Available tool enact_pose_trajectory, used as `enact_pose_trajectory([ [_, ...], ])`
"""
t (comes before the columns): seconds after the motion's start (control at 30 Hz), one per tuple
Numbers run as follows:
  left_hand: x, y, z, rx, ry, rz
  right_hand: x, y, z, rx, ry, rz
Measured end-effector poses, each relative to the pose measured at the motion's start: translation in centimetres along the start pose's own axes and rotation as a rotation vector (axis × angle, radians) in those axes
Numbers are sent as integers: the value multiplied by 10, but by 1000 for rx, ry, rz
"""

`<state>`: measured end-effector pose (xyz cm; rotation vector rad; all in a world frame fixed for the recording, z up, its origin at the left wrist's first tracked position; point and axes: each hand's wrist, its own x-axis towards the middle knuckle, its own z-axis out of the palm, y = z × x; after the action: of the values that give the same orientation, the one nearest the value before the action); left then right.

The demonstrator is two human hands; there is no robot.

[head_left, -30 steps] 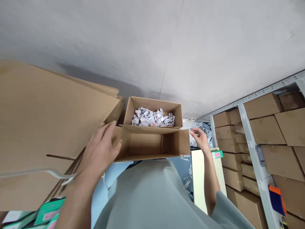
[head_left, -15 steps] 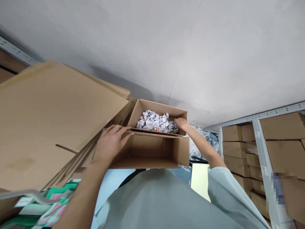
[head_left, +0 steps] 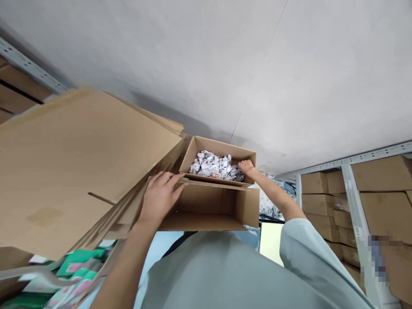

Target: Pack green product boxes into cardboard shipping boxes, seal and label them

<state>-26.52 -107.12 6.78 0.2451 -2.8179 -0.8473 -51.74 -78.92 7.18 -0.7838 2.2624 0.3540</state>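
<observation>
One left hand (head_left: pixel 160 195) and one right hand (head_left: pixel 247 166) make two. There is one nearer open box (head_left: pixel 199 221) and one farther open box (head_left: pixel 225 148) — two in all. Crumpled paper (head_left: pixel 212 165) forms one heap, its scraps too tangled to count. Flattened cartons (head_left: pixel 80 163) make one stack — several, the exact number hidden. One left rack (head_left: pixel 30 66) and one right rack (head_left: pixel 351 193) show, with at least ten shelved boxes (head_left: pixel 381 174) on the latter.
</observation>
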Motion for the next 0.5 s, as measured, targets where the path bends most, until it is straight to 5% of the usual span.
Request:
enact_pose_trajectory([
  [0.13, -1, 4, -1, -13, -6, -5, -49, 8, -27, -47, 58, 110],
  [0.27, -1, 6, 2, -39, 4, -18, -135, 7, -40, 36, 307, 143],
  [0.4, 1, 8, 6, -57, 24, -25, -222, -14, -32, 258, 489, 97],
  [0.5, 1, 8, 8, -76, 31, -27, -259, -35, -18, 400, 489, -4],
])
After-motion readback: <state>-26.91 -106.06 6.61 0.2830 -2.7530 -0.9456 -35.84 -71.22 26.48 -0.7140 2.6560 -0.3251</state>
